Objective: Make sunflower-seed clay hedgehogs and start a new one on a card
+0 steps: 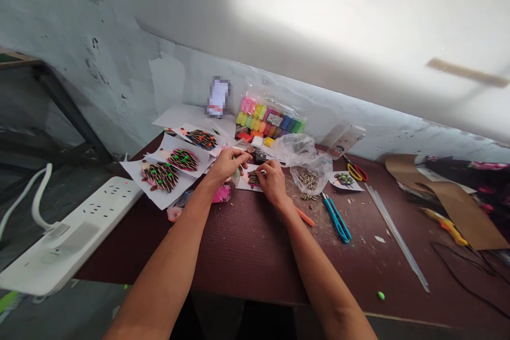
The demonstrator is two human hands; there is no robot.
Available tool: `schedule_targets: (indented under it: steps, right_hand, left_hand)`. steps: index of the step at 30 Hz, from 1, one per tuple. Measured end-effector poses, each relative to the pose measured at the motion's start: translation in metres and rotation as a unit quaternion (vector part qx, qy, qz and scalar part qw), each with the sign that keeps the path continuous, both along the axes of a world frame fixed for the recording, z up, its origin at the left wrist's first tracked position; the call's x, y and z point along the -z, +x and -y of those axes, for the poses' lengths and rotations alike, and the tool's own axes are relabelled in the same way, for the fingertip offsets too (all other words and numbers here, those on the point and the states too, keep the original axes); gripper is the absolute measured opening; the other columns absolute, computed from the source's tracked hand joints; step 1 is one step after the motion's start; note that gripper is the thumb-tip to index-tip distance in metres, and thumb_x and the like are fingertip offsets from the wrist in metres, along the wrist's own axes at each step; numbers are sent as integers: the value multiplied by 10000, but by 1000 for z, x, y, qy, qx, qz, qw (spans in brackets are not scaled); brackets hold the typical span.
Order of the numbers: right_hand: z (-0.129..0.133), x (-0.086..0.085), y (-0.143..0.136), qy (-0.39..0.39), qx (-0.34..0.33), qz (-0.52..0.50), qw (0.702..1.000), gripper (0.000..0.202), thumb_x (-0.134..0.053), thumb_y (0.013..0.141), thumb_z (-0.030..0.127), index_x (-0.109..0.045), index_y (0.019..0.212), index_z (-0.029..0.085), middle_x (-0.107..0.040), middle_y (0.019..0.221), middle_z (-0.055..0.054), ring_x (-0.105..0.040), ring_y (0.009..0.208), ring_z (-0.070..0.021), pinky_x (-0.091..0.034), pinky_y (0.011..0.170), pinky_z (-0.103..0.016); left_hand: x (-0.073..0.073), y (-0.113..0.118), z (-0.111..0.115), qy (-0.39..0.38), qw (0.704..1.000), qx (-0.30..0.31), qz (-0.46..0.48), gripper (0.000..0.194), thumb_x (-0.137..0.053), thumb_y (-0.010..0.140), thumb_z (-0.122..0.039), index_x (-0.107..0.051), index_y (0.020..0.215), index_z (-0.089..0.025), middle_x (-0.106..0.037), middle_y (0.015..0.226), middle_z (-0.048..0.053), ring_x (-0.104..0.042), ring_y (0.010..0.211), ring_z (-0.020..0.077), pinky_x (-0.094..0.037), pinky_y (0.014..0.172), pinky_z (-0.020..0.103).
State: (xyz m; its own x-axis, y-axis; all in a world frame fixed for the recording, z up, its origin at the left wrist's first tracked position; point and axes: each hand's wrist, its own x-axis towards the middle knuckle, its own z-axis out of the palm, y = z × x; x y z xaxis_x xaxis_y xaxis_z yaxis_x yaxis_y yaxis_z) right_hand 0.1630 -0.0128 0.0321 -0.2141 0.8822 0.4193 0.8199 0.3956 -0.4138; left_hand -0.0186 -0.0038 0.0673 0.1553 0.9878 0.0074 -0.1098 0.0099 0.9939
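Observation:
A small white card (242, 183) bearing a hedgehog figure (253, 177) made of striped sunflower seeds lies between my hands. My right hand (273, 179) is at the card's right side, its bent fingertips on the seeds; whatever they pinch is hidden. My left hand (228, 166) hovers at the card's upper left with thumb and fingers drawn together; what they hold is too small to name. Right of my right hand, a clear plastic bag (324, 166) holds sunflower seeds (308, 180), with some spilled in front. Pink clay (221, 194) in a wrapper sits below my left hand.
Finished seed hedgehogs on paper (159, 176) lie left, beside a white power strip (95, 212). Coloured clay packs (271, 119) and a phone (218, 96) stand along the wall. Rightward are a blue cutter (337, 218), scissors (357, 171), glue sticks (398, 239) and a yellow glue gun (446, 226).

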Motion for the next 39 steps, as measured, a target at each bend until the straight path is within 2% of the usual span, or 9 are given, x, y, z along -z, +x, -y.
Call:
schedule_targets:
  steps: [9, 19, 23, 27, 31, 33, 36, 39]
  right_hand:
    - [-3, 0, -2, -13, 5, 15, 1000, 179, -572, 891, 146, -744, 860, 182, -626, 993, -102, -589, 955, -233, -475, 866, -351]
    - [-4, 2, 1, 8, -8, -1, 1000, 217, -549, 908, 155, -762, 883, 183, -624, 981, -90, -591, 942, -212, -476, 861, -329]
    - [-3, 0, 6, 4, -3, -22, 1000, 183, -592, 873, 144, -760, 918, 201, -617, 990, -79, -594, 946, -217, -478, 852, -331]
    - [0, -4, 9, -13, -3, -32, 999, 143, -617, 858, 156, -752, 846, 203, -614, 957, -75, -589, 920, -214, -471, 842, -328]
    - [5, -12, 7, -16, -3, -99, 995, 143, -605, 874, 227, -740, 846, 187, -632, 901, -66, -578, 799, -186, -457, 758, -303]
    - [9, -16, 4, -28, -15, -156, 987, 187, -584, 889, 289, -729, 839, 181, -633, 835, -43, -536, 683, -154, -432, 672, -280]
    - [14, -20, -1, -48, -33, -240, 969, 266, -569, 891, 394, -698, 805, 177, -603, 710, -8, -472, 596, -134, -385, 593, -262]
    - [18, -23, -5, -59, -37, -297, 952, 289, -588, 867, 447, -665, 780, 182, -565, 642, 13, -449, 578, -130, -362, 573, -258]
  left_hand:
    - [-3, 0, 2, -7, 1000, -5, 4, 135, -674, 843, -205, -696, 737, -125, -615, 559, -27, -512, 413, 63, -423, 462, 193]
    - [-11, 2, 5, -20, 1000, -19, 11, 166, -616, 855, -114, -682, 703, -114, -590, 526, -36, -500, 388, 61, -420, 438, 188]
    - [-10, 2, 5, -17, 1000, -17, 14, 150, -642, 843, -143, -681, 701, -120, -588, 523, -36, -497, 390, 62, -412, 440, 188]
    - [-4, 1, 2, -17, 1000, -18, 9, 137, -687, 821, -222, -697, 724, -126, -596, 532, -29, -498, 402, 72, -418, 456, 200]
    - [1, 3, -2, -26, 997, -71, 26, 244, -698, 814, -350, -690, 716, -127, -602, 544, -5, -530, 478, 92, -437, 504, 201]
    - [1, 3, -3, -42, 995, -81, 50, 237, -699, 795, -354, -689, 733, -125, -639, 611, 13, -564, 545, 102, -442, 524, 197]
    - [-1, 0, -2, -71, 992, -43, 98, 167, -714, 730, -269, -706, 817, -127, -699, 775, 30, -599, 645, 108, -493, 599, 220]
    - [0, -4, -1, -75, 990, 8, 121, 272, -741, 636, -152, -713, 905, -124, -712, 833, 28, -611, 691, 102, -508, 669, 235]
